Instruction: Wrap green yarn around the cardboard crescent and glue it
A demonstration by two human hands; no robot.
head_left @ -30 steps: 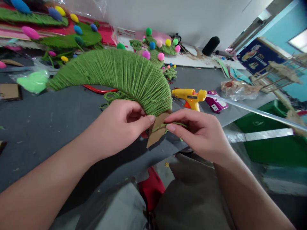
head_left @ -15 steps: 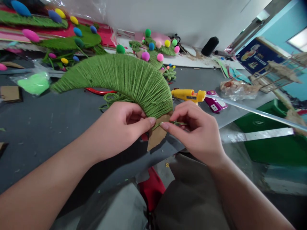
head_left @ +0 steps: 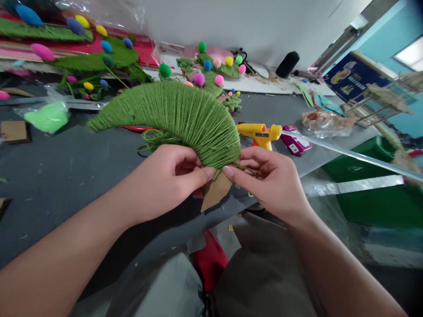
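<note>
A curved cardboard shape wound with green yarn (head_left: 172,112) is held up over the dark table, its bare brown cardboard end (head_left: 216,191) pointing down toward me. My left hand (head_left: 175,176) is closed on the left edge of the wrapped shape, thumb on top near the last turns. On the other side, my right hand (head_left: 264,176) pinches the green yarn strand against the cardboard, where the wrapping stops. A loose bundle of green yarn (head_left: 158,138) lies behind my left hand. Some fingers of both hands are hidden under the shape.
A yellow glue gun (head_left: 261,132) with a long clear glue stick lies beyond my right hand, by a purple packet (head_left: 295,140). Yarn-covered pieces with colourful pom-poms (head_left: 211,72) stand at the back. A bag of light green material (head_left: 48,116) sits left; a green bin (head_left: 360,171) stands right.
The wrapped shape has shifted slightly right and tilted. The yarn strand now lies across the cardboard closer to the wound part, with my right fingers pressed nearer the edge.
</note>
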